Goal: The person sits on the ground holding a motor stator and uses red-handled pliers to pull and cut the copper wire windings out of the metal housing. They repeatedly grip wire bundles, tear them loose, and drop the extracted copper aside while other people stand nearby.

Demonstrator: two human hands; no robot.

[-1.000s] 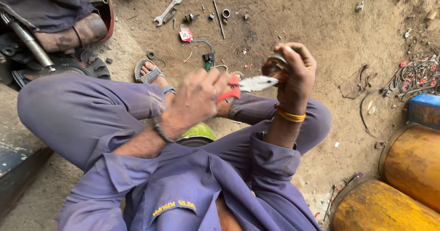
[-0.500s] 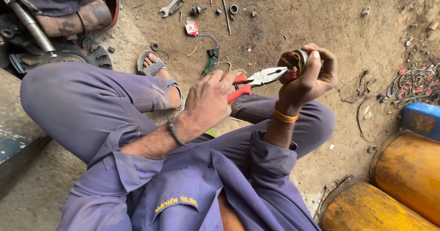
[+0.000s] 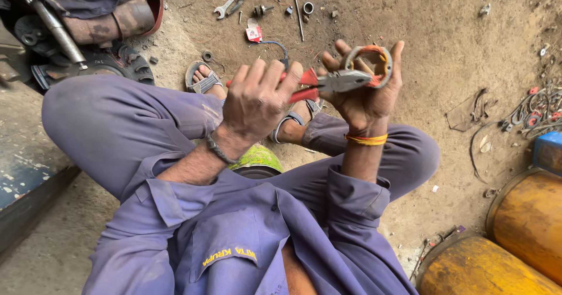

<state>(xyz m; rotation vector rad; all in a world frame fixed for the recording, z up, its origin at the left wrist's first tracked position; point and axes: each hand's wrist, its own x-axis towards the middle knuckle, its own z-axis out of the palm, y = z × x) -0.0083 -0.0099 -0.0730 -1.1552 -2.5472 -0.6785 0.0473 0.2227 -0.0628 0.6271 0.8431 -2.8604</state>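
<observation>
Red-handled pliers [image 3: 328,83] are sitting squeezed in the left hand [image 3: 257,99], whose grip is wrapping tight around the handles, and the steel nose is reaching just beyond that grip to bite the rusty metal ring [image 3: 370,65]. Beyond the nose, the right hand [image 3: 366,93] is cradling the ring, fingers curling closed around its rim; the ring is looking stiff, light and gritty, probably best held by its outer edge.

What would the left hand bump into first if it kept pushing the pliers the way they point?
Probably the ring-shaped part held in the right hand. The left hand aims the pliers straight there; their tips look about touching it, though depth is unclear.
</observation>
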